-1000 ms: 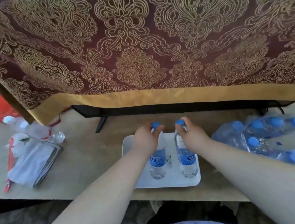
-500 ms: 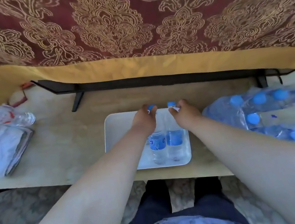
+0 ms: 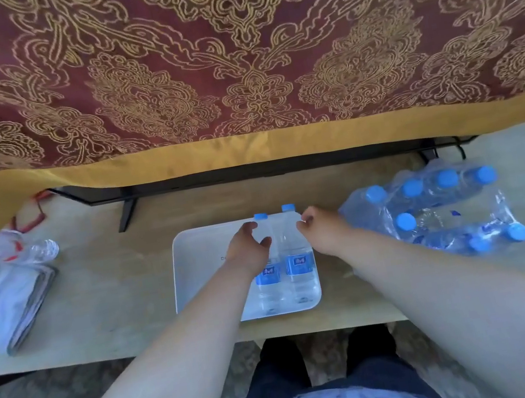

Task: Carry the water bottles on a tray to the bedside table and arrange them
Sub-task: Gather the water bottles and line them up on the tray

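From the head view, two clear blue-capped plastic water bottles [image 3: 283, 261] stand upright side by side on one white rectangular tray [image 3: 197, 272] on the wooden table [image 3: 107, 294], flanked by the left hand [image 3: 248, 248] and right hand [image 3: 323, 228], both half-open, holding nothing.

Two blue-capped bottles [image 3: 294, 259] upright on white tray [image 3: 203, 271].

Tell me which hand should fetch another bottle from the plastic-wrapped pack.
Right. The right hand hovers open at the tray's right edge, right beside the pack. The left hand is open over the left bottle and would have to cross over both bottles.
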`<state>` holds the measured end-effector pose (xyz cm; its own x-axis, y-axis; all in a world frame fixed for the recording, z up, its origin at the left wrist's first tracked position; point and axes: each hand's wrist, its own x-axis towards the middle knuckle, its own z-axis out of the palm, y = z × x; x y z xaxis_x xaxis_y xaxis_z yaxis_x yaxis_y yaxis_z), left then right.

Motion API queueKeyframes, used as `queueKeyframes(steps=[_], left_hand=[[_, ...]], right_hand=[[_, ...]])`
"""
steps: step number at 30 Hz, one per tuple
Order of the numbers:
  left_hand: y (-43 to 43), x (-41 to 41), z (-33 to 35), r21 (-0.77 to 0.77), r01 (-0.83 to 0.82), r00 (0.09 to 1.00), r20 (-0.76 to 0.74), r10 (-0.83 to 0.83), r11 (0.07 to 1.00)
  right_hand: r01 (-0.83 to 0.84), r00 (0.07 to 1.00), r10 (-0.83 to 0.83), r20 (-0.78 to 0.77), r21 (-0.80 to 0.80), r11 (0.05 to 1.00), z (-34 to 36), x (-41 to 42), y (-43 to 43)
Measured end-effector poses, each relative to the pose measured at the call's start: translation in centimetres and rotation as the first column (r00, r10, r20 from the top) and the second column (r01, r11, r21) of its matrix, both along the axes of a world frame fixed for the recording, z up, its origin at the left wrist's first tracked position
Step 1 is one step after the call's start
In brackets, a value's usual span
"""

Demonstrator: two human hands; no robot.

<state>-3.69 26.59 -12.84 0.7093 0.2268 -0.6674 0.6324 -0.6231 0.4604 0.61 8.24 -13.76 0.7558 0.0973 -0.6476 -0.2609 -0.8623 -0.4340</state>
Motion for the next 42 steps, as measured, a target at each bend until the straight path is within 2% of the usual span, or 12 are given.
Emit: queueKeyframes(steps=[3,7,14,18,21,25,28,31,33,35,37,42], left_hand=[[-1.2,-0.6,0.1,0.037,0.046,0.998,-0.041,-0.044,0.998],[-3.2,-0.8,0.8,0.073,0.083,0.994,0.063,-0.088,0.994],[-9.2,0.7,4.9,0.015,0.188,0.96,0.208,-0.187,0.982],[-14.3,2.3,8.0,0.07,0.348,0.877,0.327,-0.351,0.935],[-17.6,3.0,9.6,0.183,0.394,0.816,0.381,-0.435,0.901],[-20.5,2.8,10.5,0.384,0.51,0.6,0.481,-0.639,0.769],[-22.4,2.1,10.7,0.514,0.552,0.542,0.378,-0.751,0.657],[-24.0,1.7,10.9,0.667,0.572,0.5,0.176,-0.848,0.477],[-24.7,1.5,11.0,0.715,0.598,0.453,0.069,-0.889,0.361],[-25.3,1.2,10.9,0.735,0.608,0.443,-0.002,-0.896,0.299],[-25.6,1.0,10.8,0.746,0.591,0.483,-0.023,-0.875,0.307],[-25.4,0.5,10.0,0.703,0.545,0.602,0.051,-0.797,0.457]], right_hand=[[-0.04,0.999,0.039,0.011,0.013,0.999,1.1,-0.6,-1.1],[-0.088,0.994,0.084,0.071,0.052,0.995,3.5,-1.4,-2.6],[-0.093,0.981,0.052,0.188,0.212,0.973,8.9,-2.1,-8.3],[-0.101,0.947,0.023,0.321,0.23,0.968,12.0,-1.4,-13.2],[-0.12,0.897,0.06,0.437,0.112,0.986,13.2,-0.4,-17.9],[-0.13,0.863,0.126,0.489,-0.026,0.991,13.0,0.7,-22.9],[-0.19,0.858,0.2,0.472,-0.07,0.979,12.4,1.3,-25.1],[-0.251,0.869,0.273,0.412,-0.107,0.962,11.8,1.7,-26.2],[-0.282,0.864,0.314,0.394,-0.137,0.949,11.5,1.9,-26.5],[-0.306,0.852,0.36,0.38,-0.197,0.932,11.3,1.9,-26.3],[-0.313,0.851,0.401,0.338,-0.286,0.905,11.3,2.0,-25.7],[-0.37,0.826,0.508,0.246,-0.444,0.816,10.8,2.2,-24.7]])
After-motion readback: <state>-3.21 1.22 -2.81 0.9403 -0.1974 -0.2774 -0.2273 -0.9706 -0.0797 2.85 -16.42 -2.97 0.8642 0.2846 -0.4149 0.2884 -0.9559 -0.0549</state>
